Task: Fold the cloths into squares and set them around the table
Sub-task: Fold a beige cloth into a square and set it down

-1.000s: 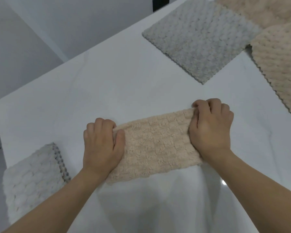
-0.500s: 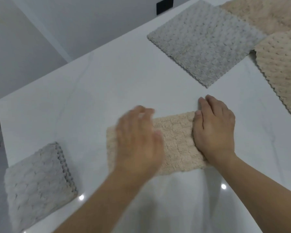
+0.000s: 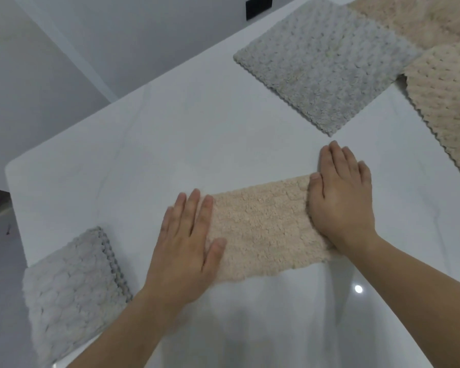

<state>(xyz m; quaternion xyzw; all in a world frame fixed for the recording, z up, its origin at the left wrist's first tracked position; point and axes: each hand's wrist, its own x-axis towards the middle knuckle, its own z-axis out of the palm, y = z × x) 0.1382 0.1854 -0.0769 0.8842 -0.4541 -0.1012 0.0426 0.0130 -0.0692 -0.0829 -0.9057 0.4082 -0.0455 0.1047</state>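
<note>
Both hands are lying flat and palm-down on the beige folded cloth [image 3: 260,229], and I am seeing no curl in either. Left hand [image 3: 189,243] is pressing the cloth's left end with straight fingers pointing away from me, its thumb spread out to the right across the pile. Right hand [image 3: 340,195] is covering the right end, fingers likewise straight, with the fingertips [image 3: 332,150] reaching past the far edge onto the bare table [image 3: 170,144]. Neither hand is gripping or pinching anything.

I am reading the cloth as a long strip lying flat on the white tabletop, running between the two hands and tilted so its right end is sitting farther from me than its left. Its near edge is looking a little ragged.

Off to the left, near the table's corner, a folded grey cloth [image 3: 72,288] is sitting as a thick square, its stacked scalloped edges facing right; it is apart from the left hand. At the far right, an unfolded grey cloth [image 3: 322,62] is lying spread flat. Beside it, a spread tan cloth [image 3: 452,102] is running off the right edge of the view, and another beige cloth [image 3: 420,19] is showing behind both. A black rectangular object [image 3: 259,7] is sitting beyond the table's far edge; I cannot tell what it is.
</note>
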